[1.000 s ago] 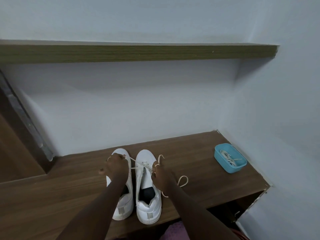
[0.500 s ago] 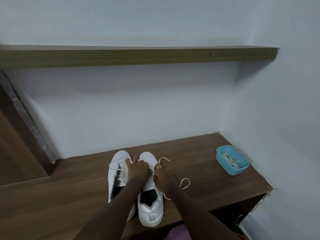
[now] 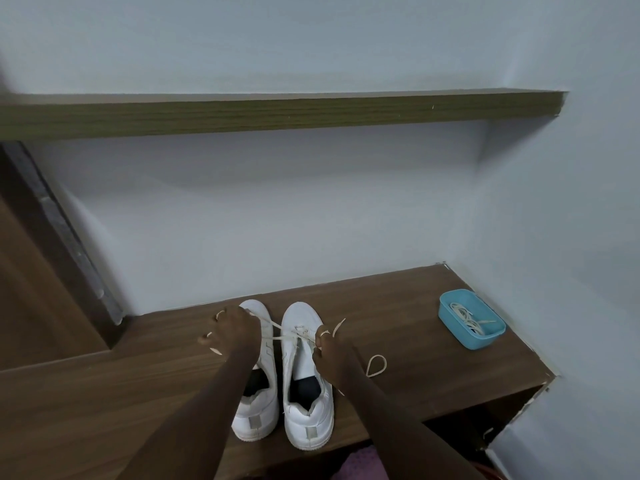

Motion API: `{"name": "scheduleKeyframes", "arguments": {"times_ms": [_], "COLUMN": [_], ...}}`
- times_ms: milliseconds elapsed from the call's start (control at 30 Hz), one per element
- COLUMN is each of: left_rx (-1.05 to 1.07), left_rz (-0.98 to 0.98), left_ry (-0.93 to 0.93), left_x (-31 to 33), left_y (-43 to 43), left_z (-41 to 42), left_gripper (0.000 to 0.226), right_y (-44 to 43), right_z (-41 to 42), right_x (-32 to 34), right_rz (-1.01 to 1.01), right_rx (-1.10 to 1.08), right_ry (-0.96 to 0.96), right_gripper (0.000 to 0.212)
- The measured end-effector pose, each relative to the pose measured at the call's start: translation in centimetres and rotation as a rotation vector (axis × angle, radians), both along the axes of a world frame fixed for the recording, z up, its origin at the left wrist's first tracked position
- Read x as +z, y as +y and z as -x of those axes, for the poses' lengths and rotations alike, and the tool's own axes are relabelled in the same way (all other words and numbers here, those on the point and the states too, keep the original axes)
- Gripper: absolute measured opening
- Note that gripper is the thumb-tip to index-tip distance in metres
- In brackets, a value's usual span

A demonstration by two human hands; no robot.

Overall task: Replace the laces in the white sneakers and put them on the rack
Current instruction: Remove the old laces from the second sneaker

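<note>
Currently, left to right. Far left: dark wood panel (image 3: 41, 271) butting against pale wall (image 3: 277, 220). Overhead across the width: wooden shelf (image 3: 277, 114), seen edge-on. Down on brown wooden bench top (image 3: 104, 393): white pair side by side, just apart, toes to the wall, heels to camera. Over toe of left sneaker (image 3: 258, 410): left hand (image 3: 235, 332), fingers curled, pinching cream lace (image 3: 280, 337), ends poking out past the knuckles. Running straight from that grip across the gap to upper eyelets of right sneaker (image 3: 304, 420): two strands, converging. At tongue of that shoe: right hand (image 3: 332, 355), curled too, pinching same lace at the eyelets; ring (image 3: 323, 334) on one finger. Sticking up just right of the ringed finger: loose lace end (image 3: 339, 327). Lying flat on the wood just right of right wrist: lace loop (image 3: 376, 365). Well apart, far right near the corner: blue tray (image 3: 474, 341) holding a tangle of pale spare laces (image 3: 465, 318). Bottom edge: strip of purple fabric (image 3: 360, 465).
</note>
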State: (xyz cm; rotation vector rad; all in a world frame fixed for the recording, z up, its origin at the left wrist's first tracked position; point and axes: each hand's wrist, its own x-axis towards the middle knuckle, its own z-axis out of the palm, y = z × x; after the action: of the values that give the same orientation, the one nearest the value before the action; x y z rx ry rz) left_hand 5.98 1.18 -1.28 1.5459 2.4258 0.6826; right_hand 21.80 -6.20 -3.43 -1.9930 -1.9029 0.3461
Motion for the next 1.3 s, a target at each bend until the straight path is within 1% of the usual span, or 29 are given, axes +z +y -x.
{"name": "scheduleKeyframes", "arguments": {"times_ms": [67,133,200,233,300,367,433,533,600,667,700,767,800,833,867,967,1033,1100,1167,1233,1300], "left_rx": [-0.122,-0.356,-0.578,-0.654,-0.725,-0.708,-0.649,-0.504,-0.421,-0.321,-0.245,-0.051,0.022,0.050,0.038,-0.098,-0.167,-0.227,-0.307,-0.454,-0.588], "left_rz": [0.004,0.019,0.140,0.179,0.180,0.152,0.116,0.057,-0.003,-0.028,-0.032,-0.038,-0.039,-0.021,0.021,0.146,0.167,0.151,0.119,0.096,0.153], "left_ry": [0.076,0.180,0.326,0.397,0.509,0.543,0.473,0.361,0.324,0.278,0.211,0.052,-0.004,-0.025,0.003,0.137,0.190,0.186,0.196,0.220,0.117], "left_x": [-0.3,-0.9,-1.2,-1.4,-1.2,-1.3,-1.4,-1.3,-1.8,-1.9,-1.7,-0.8,-0.6,-0.5,-0.6,-0.9,-1.3,-1.6,-1.8,-2.0,-2.3], "left_y": [-0.3,-0.6,-0.9,-1.1,-1.7,-2.0,-2.0,-1.6,-0.7,0.3,0.6,0.6,0.6,0.6,0.6,0.3,0.0,-0.4,-0.4,-0.3,-0.3], "left_z": [-0.7,-1.8,-3.4,-4.1,-5.2,-5.6,-5.4,-4.3,-2.9,-1.4,-0.8,0.0,0.2,0.4,0.5,0.3,-0.4,-1.2,-1.8,-2.2,-2.8], "left_gripper": [0.032,0.042,0.038,0.034,0.028,0.027,0.025,0.022,0.017,0.019,0.022,0.021,0.020,0.020,0.022,0.026,0.027,0.030,0.035,0.032,0.036], "right_y": [-0.1,-0.1,-0.1,-0.1,-0.1,-0.1,0.0,0.0,0.0,0.1,0.1,0.2,0.2,0.2,0.2,0.2,0.3,0.4,0.6,1.0,1.6], "right_z": [0.0,0.0,0.0,0.0,0.0,0.0,-0.1,-0.1,0.0,0.2,0.2,0.2,0.1,0.1,0.0,0.0,-0.1,-0.2,-0.2,-0.3,-0.3], "right_x": [0.1,0.1,0.1,0.0,0.0,0.0,0.1,0.0,0.0,-0.2,-0.2,-0.3,-0.3,-0.3,-0.3,-0.3,-0.4,-0.4,-0.3,-0.1,0.1], "right_rz": [-0.007,0.001,0.010,0.011,0.019,0.034,0.042,0.042,0.041,0.036,0.038,0.040,0.040,0.042,0.040,0.032,0.039,0.052,0.046,0.025,0.019], "right_rx": [-0.008,-0.013,-0.008,-0.004,0.000,-0.002,-0.006,-0.018,-0.027,-0.035,-0.037,-0.037,-0.037,-0.037,-0.037,-0.033,-0.026,-0.031,-0.078,-0.137,-0.150], "right_ry": [-0.007,-0.009,-0.011,-0.015,-0.015,-0.010,-0.014,0.009,0.014,0.017,0.018,0.014,0.014,0.016,0.019,0.035,0.058,0.098,0.145,0.167,0.166], "right_gripper": [0.024,0.024,0.025,0.027,0.030,0.032,0.032,0.029,0.028,0.026,0.026,0.027,0.027,0.027,0.026,0.025,0.022,0.023,0.035,0.043,0.039]}}
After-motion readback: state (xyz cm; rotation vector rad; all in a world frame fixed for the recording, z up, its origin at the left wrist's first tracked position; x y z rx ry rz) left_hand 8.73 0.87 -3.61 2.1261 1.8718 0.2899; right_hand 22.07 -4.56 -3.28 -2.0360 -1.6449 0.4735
